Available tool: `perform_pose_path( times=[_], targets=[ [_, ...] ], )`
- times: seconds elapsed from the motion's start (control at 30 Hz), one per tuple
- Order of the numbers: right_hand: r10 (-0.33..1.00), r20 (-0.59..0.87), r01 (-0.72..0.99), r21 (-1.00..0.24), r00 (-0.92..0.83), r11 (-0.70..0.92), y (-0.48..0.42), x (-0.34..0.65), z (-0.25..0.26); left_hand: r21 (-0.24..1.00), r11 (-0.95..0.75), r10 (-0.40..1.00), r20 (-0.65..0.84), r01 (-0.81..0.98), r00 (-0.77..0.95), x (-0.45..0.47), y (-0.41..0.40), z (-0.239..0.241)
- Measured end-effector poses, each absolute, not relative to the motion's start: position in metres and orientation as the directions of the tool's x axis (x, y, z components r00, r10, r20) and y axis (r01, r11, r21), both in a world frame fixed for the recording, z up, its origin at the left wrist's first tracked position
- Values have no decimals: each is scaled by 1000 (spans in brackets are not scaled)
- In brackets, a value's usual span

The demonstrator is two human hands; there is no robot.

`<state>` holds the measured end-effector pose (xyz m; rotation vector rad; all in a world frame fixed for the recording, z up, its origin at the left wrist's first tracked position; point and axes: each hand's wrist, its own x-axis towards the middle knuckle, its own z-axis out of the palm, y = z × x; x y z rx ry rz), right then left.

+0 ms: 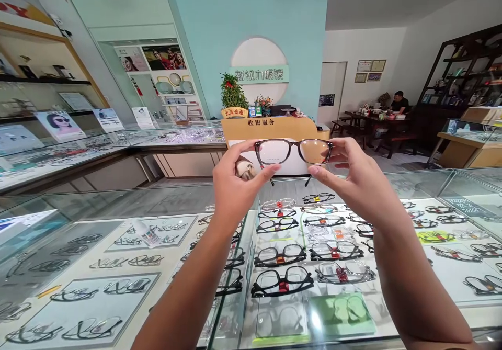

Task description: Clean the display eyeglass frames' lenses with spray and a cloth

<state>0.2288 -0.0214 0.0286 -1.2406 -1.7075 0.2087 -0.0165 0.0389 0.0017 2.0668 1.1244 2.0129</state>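
Note:
A pair of eyeglasses [295, 145] with a dark frame and clear lenses is raised above the glass display counter. My left hand [239, 175] grips its left side between thumb and fingers. On the opposite side, my right hand [349, 169] pinches the frame's right edge, thumb below and fingers above. The temples point away from me, mostly hidden behind the frame and my hands. Below, rows of other glasses [280, 256] lie inside the counter, several with red tags. A small white bottle [145, 233] stands on the glass left of my arm.
The glass counter [231, 318] spans the foreground. Further back are a wooden cashier desk [270, 125] with a potted plant [232, 92], and a display case [180, 136] along the left. A person [399, 103] sits at a dark table at the far right.

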Motion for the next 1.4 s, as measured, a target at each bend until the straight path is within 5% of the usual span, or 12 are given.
perform_pose_path(
  times=[0.6, 1.07, 1.4],
  targets=[
    [712, 703, 903, -305, -3, 304, -30, 221, 31, 436, -715, 460, 882, 547, -101, -9, 34, -2],
    [802, 594, 836, -471, 63, 282, -26, 225, 31, 460, -702, 489, 867, 544, -101, -10, 35, -1],
    [797, 604, 815, -469, 16, 340, -18, 235, 31, 412, -701, 430, 895, 582, -115, -5, 29, -3]
  ],
)
